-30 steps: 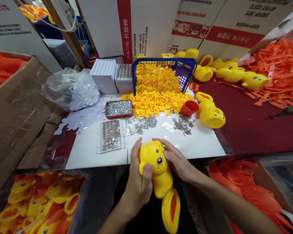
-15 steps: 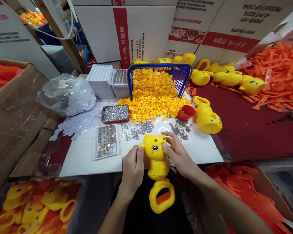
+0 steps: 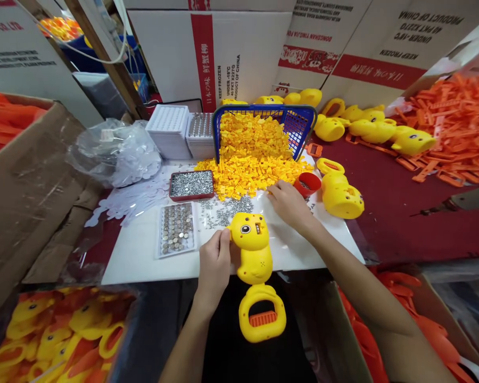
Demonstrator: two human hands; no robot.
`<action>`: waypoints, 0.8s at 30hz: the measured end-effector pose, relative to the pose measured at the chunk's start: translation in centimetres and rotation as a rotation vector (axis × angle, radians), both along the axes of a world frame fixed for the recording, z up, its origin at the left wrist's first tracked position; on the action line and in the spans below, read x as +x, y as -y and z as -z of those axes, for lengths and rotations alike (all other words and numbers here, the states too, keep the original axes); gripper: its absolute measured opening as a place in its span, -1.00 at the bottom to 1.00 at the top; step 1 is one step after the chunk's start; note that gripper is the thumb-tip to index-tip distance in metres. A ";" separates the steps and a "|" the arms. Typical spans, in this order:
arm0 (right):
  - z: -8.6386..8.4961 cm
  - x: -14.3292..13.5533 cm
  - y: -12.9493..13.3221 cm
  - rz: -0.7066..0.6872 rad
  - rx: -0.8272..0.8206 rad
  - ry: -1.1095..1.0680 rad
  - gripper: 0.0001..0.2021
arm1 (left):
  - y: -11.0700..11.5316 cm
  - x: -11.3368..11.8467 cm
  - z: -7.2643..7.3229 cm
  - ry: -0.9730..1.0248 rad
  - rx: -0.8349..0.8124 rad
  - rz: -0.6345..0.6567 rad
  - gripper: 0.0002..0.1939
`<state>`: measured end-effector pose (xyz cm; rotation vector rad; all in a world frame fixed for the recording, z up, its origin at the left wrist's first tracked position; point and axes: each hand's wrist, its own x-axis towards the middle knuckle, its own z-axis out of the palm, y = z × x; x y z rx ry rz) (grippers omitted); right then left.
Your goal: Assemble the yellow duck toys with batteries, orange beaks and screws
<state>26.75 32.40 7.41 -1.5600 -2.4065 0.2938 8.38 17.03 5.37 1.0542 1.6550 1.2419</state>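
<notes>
While my left hand (image 3: 214, 261) pinches the yellow duck toy (image 3: 256, 264) across the white work surface's (image 3: 133, 263) near edge, it could swivel — one grip only. Whether my right hand (image 3: 290, 206), at the yellow plastic parts (image 3: 247, 173), pinches any — I can't tell.

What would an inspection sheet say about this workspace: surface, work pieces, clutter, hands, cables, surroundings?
Surface: white sheet over a dark red tabletop.
Work pieces: yellow toy with an open slot in its head; small yellow parts heaped in and before a blue basket.
Clutter: loose metal bits on the sheet.
Hands: left hand holds the toy's side; right hand reaches the heap's front edge, grip unclear.
Cables: white cable looping at upper left.
Surroundings: printed cartons behind.
</notes>
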 end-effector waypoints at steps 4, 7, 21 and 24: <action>0.4 0.0 1.3 -0.023 0.107 0.069 -0.68 | 0.2 -0.2 -0.1 -0.142 0.026 -0.033 -0.61; 0.8 0.8 3.9 -0.085 0.165 0.055 -0.67 | 0.4 0.1 -0.6 -0.447 0.255 -0.132 -0.68; 2.1 2.9 10.2 -0.211 0.306 -0.110 -0.83 | 1.3 2.3 -1.4 -0.608 0.465 0.184 -0.63; 1.5 2.8 9.8 -0.168 0.271 -0.258 -0.88 | 2.3 2.7 -1.2 -0.555 0.481 0.170 -0.60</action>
